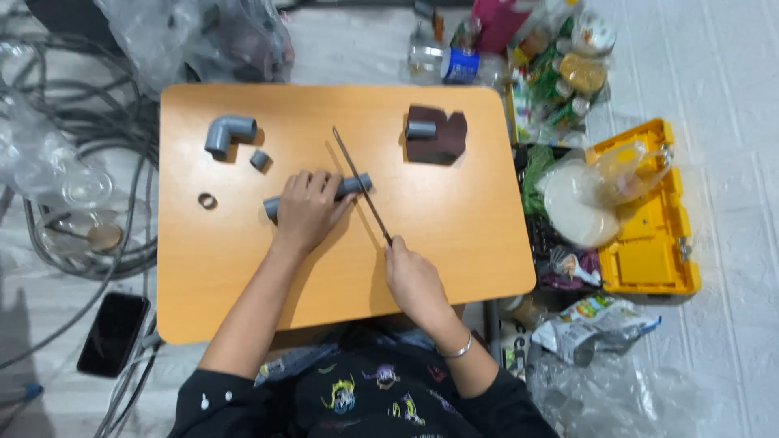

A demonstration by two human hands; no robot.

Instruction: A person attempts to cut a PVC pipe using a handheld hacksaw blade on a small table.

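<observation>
My left hand (308, 209) presses down on a grey plastic pipe (355, 185) lying across the orange table (454, 235). My right hand (414, 280) grips the handle end of a thin saw blade (359, 180), which slants over the pipe's right end. A grey elbow fitting (227, 133) sits at the table's far left, with a short grey pipe piece (260, 159) beside it and a small ring (208, 200) nearer me. Another short grey pipe piece (420, 129) rests on a dark brown sheet (442, 144) at the far right.
A yellow toolbox (649, 243) stands open on the floor at the right, with plastic bags and jars around it. Cables and clear plastic (73, 186) lie at the left. A black phone (113, 333) lies on the floor at the lower left.
</observation>
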